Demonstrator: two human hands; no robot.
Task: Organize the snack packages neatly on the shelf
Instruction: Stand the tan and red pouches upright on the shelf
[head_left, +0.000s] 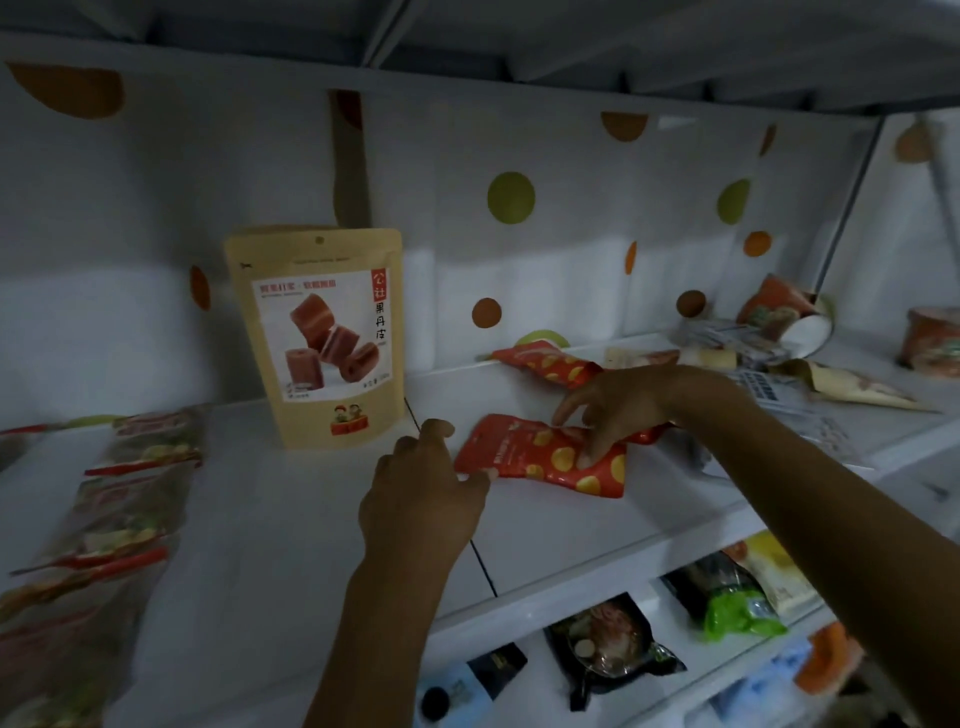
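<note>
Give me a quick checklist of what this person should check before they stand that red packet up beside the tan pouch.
1. Both hands on the packet: ok. The left hand pinches the near corner of the red packet, and the right hand presses on its top.
2. Grip firm enough to lift: cannot tell.
3. Free space beside the tan pouch: ok. The shelf to its right is bare.
4. Tan pouch upright as a guide: ok.
5. Second red packet out of the way: ok, it lies further back.
6. Right end of the shelf tidy: not ok. A cup lies tipped among loose packages.
</note>
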